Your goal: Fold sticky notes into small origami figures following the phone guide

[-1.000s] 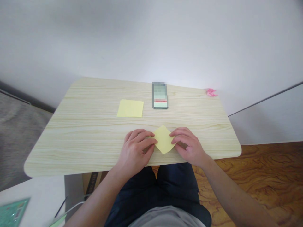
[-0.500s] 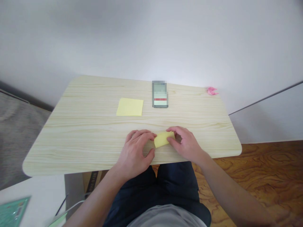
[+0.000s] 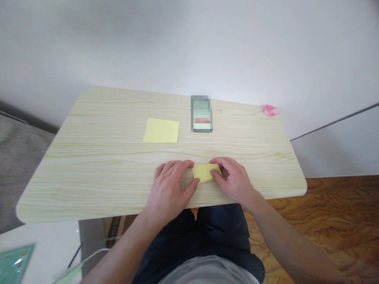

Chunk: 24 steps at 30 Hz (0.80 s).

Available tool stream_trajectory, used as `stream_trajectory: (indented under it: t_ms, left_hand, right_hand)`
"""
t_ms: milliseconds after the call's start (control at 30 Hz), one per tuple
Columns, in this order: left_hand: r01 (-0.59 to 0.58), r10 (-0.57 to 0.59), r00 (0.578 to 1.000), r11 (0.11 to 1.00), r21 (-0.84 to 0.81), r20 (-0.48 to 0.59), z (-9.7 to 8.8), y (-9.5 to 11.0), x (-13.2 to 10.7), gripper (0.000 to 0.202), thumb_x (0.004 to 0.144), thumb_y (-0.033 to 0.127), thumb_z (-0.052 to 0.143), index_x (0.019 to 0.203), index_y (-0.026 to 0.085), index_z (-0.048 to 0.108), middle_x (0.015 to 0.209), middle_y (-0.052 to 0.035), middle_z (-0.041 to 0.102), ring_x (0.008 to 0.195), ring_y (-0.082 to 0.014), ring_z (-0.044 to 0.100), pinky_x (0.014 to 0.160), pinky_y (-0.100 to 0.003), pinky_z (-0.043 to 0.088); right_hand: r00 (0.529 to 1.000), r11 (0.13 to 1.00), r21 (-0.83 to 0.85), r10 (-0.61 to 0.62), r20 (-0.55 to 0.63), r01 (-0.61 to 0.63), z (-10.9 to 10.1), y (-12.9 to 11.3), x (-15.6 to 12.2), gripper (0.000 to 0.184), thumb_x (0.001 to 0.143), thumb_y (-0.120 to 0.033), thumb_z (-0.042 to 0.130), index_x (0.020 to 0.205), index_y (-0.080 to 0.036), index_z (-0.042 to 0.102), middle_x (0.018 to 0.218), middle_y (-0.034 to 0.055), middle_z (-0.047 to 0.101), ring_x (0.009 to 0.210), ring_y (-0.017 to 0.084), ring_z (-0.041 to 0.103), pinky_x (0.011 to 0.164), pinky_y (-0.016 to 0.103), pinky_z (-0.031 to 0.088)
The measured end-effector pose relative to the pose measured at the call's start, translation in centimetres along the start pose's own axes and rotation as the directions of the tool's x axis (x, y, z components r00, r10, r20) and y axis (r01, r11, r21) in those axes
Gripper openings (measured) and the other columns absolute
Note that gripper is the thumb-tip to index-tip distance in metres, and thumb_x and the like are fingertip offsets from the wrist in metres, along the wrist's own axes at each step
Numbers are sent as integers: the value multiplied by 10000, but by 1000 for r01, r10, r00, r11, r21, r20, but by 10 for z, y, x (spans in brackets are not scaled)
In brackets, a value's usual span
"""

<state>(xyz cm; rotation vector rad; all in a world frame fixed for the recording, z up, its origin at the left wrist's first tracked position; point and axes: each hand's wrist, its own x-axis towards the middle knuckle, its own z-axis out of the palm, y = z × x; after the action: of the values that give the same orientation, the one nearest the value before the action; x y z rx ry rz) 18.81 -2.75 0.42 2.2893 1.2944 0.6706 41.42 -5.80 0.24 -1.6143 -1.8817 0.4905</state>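
Folded yellow paper (image 3: 206, 172) pinched between both hands at the table's (image 3: 89, 173) near edge.
Half the height it had as an open diamond a second ago, so one fold is made; left hand (image 3: 170, 189) and right hand (image 3: 233, 181) press its ends. Clear at 12 o'clock: phone (image 3: 201, 114); 11, yellow pad (image 3: 161, 130); 1, pink scrap (image 3: 270, 110).

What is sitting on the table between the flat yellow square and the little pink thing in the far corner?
In the head view, a phone lies between the yellow paper square and the pink folded piece; otherwise only bare table.
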Motion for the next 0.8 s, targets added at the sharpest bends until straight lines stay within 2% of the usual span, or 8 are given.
stream_trajectory:
  t_ms: [200,800]
  left_hand:
    - [30,-30,1000,1000,9,-9,3,-1,1,308,924,321,665,1218,271,589,1224,-25,716,1183,-264,619,1083,-469,399]
    - [61,-60,997,998,15,-56,4,-3,-3,310,917,322,678,1214,267,611,1204,-54,725,1209,-299,599,1090,-503,404]
  right_hand:
    - [1000,1000,-14,-12,-9,12,0,-1,-1,251,918,-193,628,1162,-239,666,1002,38,724,894,210,659,854,363,515]
    - [1000,998,-58,-7,-5,6,2,-1,0,233,929,-198,617,1153,-246,657,978,44,720,904,219,660,859,379,526]
